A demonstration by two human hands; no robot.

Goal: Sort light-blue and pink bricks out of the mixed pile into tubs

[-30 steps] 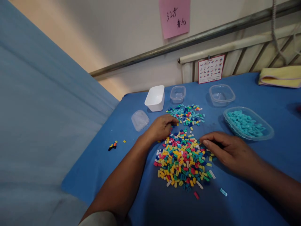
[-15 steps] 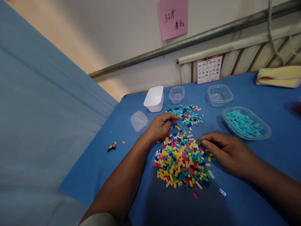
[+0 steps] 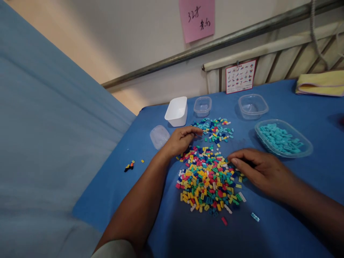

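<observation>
A large heap of small mixed-colour toy building bricks lies on the blue cloth in front of me. Behind it is a smaller, mostly turquoise and blue group of bricks. My left hand hovers at the left side of that smaller group, index finger stretched out and nothing visible in it. At the right edge of the large heap, my right hand has thumb and index finger pinched together; whatever lies between the tips is too small to make out. A clear tub of turquoise bricks stands beyond my right hand.
Along the back stand a white tub and two clear tubs. A clear lid-like piece lies left of my left hand. Few loose bricks sit far left. A folded yellow cloth lies back right.
My left hand has drawn slightly back and left, uncovering more bricks at the heap's upper left. My right hand keeps its pinch at the heap's edge. The view has shifted a little.
</observation>
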